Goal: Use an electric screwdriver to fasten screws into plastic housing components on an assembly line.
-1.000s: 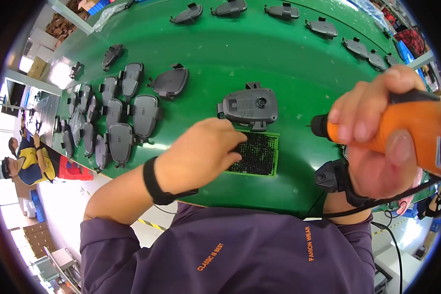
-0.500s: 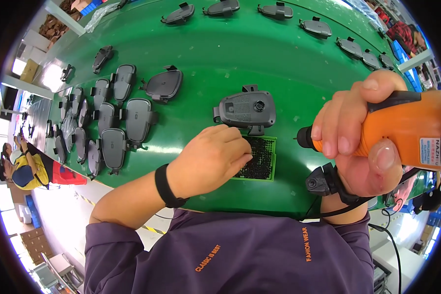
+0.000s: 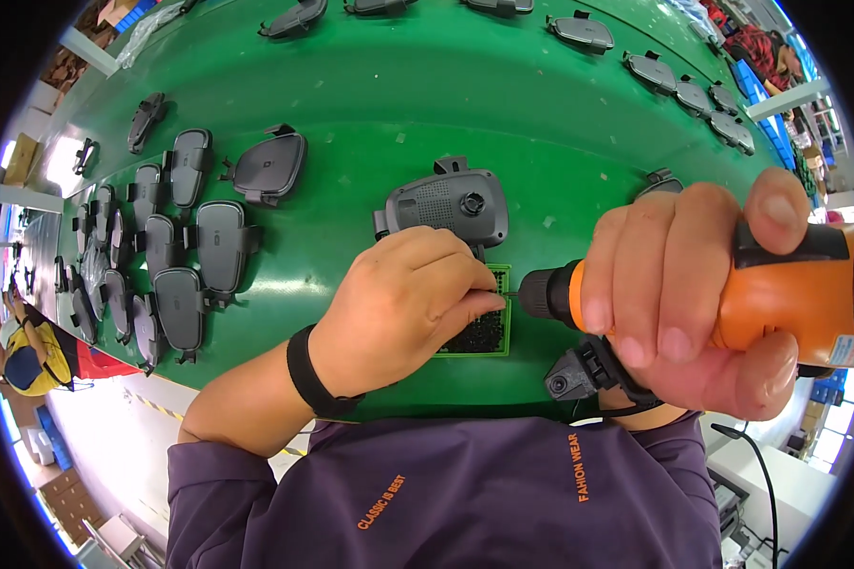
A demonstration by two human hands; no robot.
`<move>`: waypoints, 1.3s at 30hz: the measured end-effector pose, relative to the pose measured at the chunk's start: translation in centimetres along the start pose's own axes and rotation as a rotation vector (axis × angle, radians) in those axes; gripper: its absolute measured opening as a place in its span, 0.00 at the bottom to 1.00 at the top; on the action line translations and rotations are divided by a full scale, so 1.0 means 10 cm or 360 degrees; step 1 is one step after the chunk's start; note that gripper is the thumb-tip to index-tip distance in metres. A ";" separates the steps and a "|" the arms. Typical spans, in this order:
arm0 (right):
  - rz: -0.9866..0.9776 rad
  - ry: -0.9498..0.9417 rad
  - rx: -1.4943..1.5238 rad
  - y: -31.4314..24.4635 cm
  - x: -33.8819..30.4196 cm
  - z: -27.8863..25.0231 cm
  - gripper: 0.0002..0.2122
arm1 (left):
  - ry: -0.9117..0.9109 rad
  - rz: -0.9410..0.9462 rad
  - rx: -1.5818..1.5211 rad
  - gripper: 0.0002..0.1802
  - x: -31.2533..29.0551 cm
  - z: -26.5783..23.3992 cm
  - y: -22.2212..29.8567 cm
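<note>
My left hand (image 3: 399,308) is closed in a pinch above a small green tray (image 3: 507,332) of tiny black parts, probably screws. Whatever the fingertips hold is too small to make out. My right hand (image 3: 669,280) grips an orange electric screwdriver (image 3: 778,302), held level with its black nose pointing left. The thin bit ends close to the pinched left fingertips; I cannot tell whether they touch. Just beyond the tray a dark grey phone holder (image 3: 441,211) lies back side up, a round black stub showing on it. The left hand covers part of the tray and the holder's near edge.
Several phone holders (image 3: 223,247) lie in a cluster on the green table (image 3: 351,123) at left. More (image 3: 579,33) line the far side, and one (image 3: 661,180) sits behind my right hand. Another person (image 3: 30,351) is at the far left.
The screwdriver in my right hand has come left, its bit now close to my left fingertips. My left hand stays pinched over the tray. The view has shifted slightly right.
</note>
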State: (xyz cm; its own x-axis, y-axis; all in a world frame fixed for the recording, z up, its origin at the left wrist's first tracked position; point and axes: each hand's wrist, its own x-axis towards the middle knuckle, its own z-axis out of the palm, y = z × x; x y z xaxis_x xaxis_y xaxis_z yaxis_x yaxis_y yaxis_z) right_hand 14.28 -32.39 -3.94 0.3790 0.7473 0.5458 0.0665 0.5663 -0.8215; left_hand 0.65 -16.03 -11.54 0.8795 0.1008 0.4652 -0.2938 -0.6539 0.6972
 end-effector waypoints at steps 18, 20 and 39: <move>0.0062 -0.0057 0.0065 0.05 0.03 0.05 0.23 | -0.0027 0.0142 -0.0153 0.11 0.00 0.02 -0.04; 0.0066 -0.0062 0.0070 0.06 0.03 0.07 0.23 | -0.0018 0.0126 -0.0181 0.11 0.01 0.02 -0.04; -0.0086 -0.0159 0.0082 0.03 0.07 0.06 0.20 | 0.0137 0.0287 0.0073 0.13 -0.02 0.00 -0.02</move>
State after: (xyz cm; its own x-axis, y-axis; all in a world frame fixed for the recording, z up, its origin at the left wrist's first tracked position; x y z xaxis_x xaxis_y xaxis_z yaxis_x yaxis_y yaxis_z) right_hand 14.00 -31.50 -3.73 0.2818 0.7446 0.6050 0.0357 0.6220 -0.7822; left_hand 0.59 -15.90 -11.79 0.7782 0.0412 0.6266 -0.4248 -0.7003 0.5737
